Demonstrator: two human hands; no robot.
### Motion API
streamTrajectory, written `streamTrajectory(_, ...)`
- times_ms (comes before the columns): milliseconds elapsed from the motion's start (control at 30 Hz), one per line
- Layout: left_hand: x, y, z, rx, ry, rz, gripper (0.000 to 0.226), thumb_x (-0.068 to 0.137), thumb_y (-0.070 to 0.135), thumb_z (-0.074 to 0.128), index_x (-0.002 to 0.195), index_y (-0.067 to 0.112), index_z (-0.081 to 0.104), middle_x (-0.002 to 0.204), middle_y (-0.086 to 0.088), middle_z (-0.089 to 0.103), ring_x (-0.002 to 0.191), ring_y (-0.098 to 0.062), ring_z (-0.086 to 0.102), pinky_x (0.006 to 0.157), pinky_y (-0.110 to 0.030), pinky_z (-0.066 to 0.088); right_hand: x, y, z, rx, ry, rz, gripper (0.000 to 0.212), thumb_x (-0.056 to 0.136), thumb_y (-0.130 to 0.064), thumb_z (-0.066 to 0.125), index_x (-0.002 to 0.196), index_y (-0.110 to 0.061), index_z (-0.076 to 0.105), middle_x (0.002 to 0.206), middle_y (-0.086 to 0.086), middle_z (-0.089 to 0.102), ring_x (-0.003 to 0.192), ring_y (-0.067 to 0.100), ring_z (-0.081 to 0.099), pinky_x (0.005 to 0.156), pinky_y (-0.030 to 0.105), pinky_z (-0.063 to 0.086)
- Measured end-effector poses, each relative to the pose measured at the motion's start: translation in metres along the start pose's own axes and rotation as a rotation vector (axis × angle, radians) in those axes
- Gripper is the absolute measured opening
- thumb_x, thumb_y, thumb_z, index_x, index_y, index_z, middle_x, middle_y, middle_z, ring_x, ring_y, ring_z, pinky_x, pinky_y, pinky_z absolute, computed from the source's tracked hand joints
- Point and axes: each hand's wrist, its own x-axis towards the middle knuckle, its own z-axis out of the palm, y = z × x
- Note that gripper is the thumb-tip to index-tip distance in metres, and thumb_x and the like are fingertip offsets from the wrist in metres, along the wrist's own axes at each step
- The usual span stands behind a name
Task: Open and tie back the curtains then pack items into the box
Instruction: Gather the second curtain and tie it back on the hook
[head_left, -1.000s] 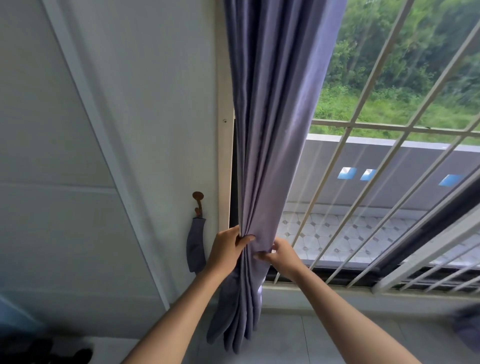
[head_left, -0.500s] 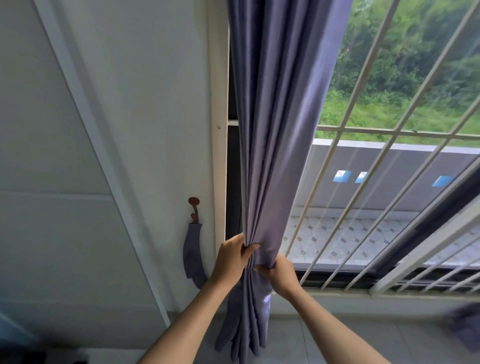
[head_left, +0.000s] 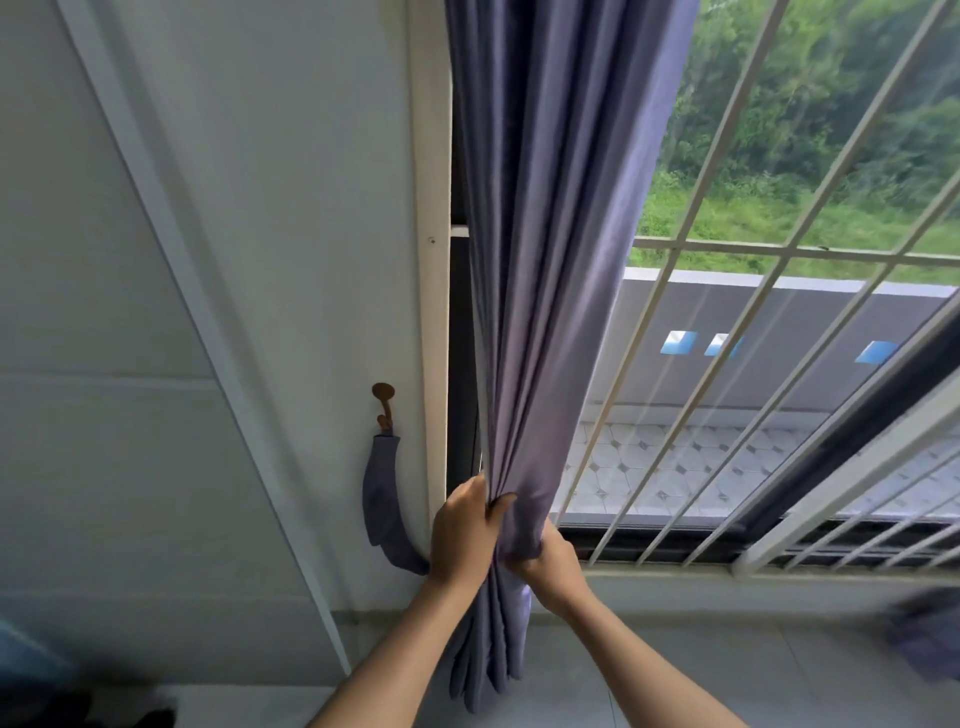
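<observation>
Both hands have drawn closer together since a second ago, bunching the cloth tighter toward the window's left edge. The white wall (head_left: 270, 208) fills the left half, and the barred window (head_left: 769, 322) the right, with green trees beyond it. Between them hangs the purple curtain (head_left: 550, 234), gathered into one thick bundle that narrows down to the hands and spills loose below them. A matching tieback (head_left: 382, 499) dangles from a brown hook (head_left: 383, 402) on the wall, just left of the frame. The left hand (head_left: 460, 535) grips the bundle's left side, thumb across the front folds. The right hand (head_left: 550, 564) clenches the right side slightly lower, both forearms reaching up from below.
</observation>
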Motion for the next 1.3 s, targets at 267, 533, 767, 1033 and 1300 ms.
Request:
streamTrajectory(267, -0.012, 0.011, 0.012, -0.058, 0.047, -0.149, 0.030, 0.093, 0.028, 0.057, 0.105, 0.001, 0.056, 0.098, -0.012, 0.062, 0.089, -0.025, 0.064, 0.074, -0.023, 0.045, -0.003, 0.007, 0.029, 0.019, 0.226, -0.098, 0.030, 0.086, -0.021, 0.055, 0.115, -0.014, 0.052, 0.088, 0.002, 0.066, 0.077, 0.028, 0.062, 0.056, 0.032, 0.040)
streamTrajectory(533, -0.002, -0.003, 0.027, -0.109, 0.120, -0.256, 0.032, 0.091, 0.031, 0.058, 0.107, 0.003, 0.055, 0.099, -0.010, 0.061, 0.094, -0.024, 0.061, 0.081, -0.032, 0.049, 0.014, 0.019, 0.051, 0.051, 0.206, -0.246, 0.030, 0.089, -0.031, 0.053, 0.118, -0.031, 0.044, 0.095, -0.021, 0.049, 0.083, 0.014, 0.057, 0.062, 0.031, 0.043)
streamTrajectory(767, 0.020, -0.001, 0.031, -0.059, 0.177, -0.329, 0.047, 0.092, 0.038, 0.053, 0.110, -0.006, 0.054, 0.104, -0.017, 0.059, 0.097, -0.030, 0.060, 0.085, -0.035, 0.050, 0.048, 0.007, 0.045, 0.028, 0.114, -0.243, 0.026, 0.094, -0.038, 0.046, 0.119, -0.031, 0.043, 0.113, -0.003, 0.058, 0.091, 0.021, 0.059, 0.070, 0.041, 0.049)
streamTrajectory(1033, 0.021, -0.004, 0.031, -0.028, 0.244, -0.362, 0.099, 0.083, 0.076, 0.016, 0.107, -0.012, 0.054, 0.107, -0.027, 0.058, 0.102, -0.038, 0.058, 0.088, -0.048, 0.049, 0.042, -0.008, 0.051, 0.005, 0.181, -0.352, 0.041, 0.087, -0.047, 0.049, 0.123, -0.027, 0.044, 0.112, -0.006, 0.049, 0.091, 0.020, 0.055, 0.067, 0.030, 0.037)
streamTrajectory(1300, 0.027, -0.001, 0.027, -0.020, 0.183, -0.389, 0.038, 0.087, 0.029, 0.061, 0.104, -0.004, 0.057, 0.096, -0.015, 0.061, 0.091, -0.028, 0.060, 0.081, -0.031, 0.048, 0.042, -0.020, 0.061, -0.008, 0.379, -0.255, 0.047, 0.090, -0.047, 0.040, 0.128, -0.020, 0.046, 0.102, -0.005, 0.051, 0.094, 0.017, 0.050, 0.083, 0.031, 0.038)
